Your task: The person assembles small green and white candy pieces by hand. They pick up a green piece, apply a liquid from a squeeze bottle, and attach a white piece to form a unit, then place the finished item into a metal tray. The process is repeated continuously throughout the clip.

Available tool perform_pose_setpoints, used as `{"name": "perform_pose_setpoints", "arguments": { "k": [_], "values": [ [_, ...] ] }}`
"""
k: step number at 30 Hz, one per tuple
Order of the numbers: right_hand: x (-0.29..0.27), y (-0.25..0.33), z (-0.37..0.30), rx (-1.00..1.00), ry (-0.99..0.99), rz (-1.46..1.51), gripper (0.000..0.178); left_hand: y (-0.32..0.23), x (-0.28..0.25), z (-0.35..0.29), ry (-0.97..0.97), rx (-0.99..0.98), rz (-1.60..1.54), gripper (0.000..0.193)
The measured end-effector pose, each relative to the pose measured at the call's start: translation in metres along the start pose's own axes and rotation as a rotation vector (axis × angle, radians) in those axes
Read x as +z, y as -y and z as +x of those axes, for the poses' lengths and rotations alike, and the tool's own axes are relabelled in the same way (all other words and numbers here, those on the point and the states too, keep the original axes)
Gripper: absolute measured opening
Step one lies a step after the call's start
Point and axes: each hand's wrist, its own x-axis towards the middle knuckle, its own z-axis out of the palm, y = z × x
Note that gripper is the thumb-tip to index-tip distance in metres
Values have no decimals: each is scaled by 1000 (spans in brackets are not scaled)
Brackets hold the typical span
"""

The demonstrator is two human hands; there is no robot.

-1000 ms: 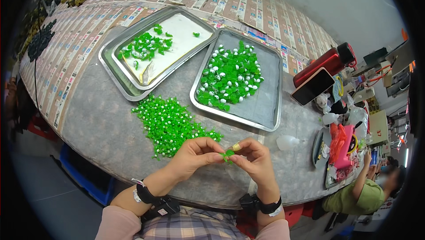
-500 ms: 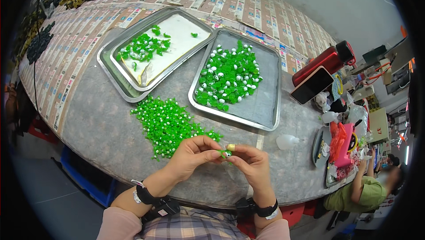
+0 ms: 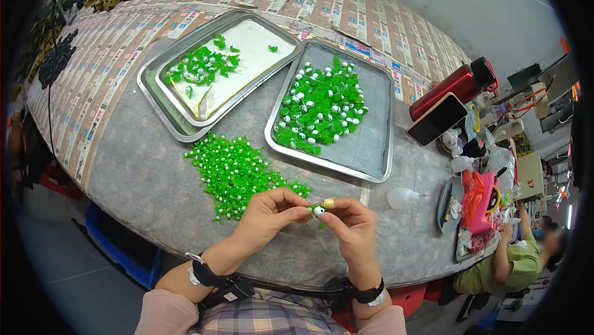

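Observation:
Between the fingertips of both my hands is a small green toy piece with a round white, black-spotted head (image 3: 318, 210). My left hand (image 3: 270, 216) pinches its green part from the left. The thumb and forefinger of my right hand (image 3: 352, 227) close on it from the right, with a yellow band round one finger. Just beyond my left hand, a heap of small green pieces with white bits (image 3: 232, 171) lies loose on the table. Farther off, a metal tray (image 3: 378, 124) bears many green pieces with larger white heads.
A second tray with a white lining (image 3: 260, 35) holds a smaller green cluster, far left. To the right are a white squeeze bottle (image 3: 402, 197), a phone (image 3: 437, 120) leaning by a red flask (image 3: 447, 90), and a pink holder (image 3: 481, 204). A person in a green shirt (image 3: 518, 267) sits beyond.
The toy piece has turned between my fingers, so more of its white head shows. My hands stay in nearly the same place. The person at the right has raised an arm.

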Motion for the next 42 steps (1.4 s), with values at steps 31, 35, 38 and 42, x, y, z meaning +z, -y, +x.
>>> {"name": "perform_pose_setpoints", "arguments": {
  "k": [31, 35, 38, 42],
  "values": [
    [-41, -5, -6, -236, 240, -1128, 19, -88, -48, 52, -418, 435, 14, 36],
    [-36, -8, -4, -239, 237, -1168, 15, -61, -29, 31, -224, 390, 370, 32],
    [-28, 5, -4, -127, 287, -863, 13, -42, -4, 2, 140, 389, 908, 25],
    [-26, 14, -7, -19, 426, -495, 9, -19, 17, -13, 311, 644, 1063, 23]
  ]
}}
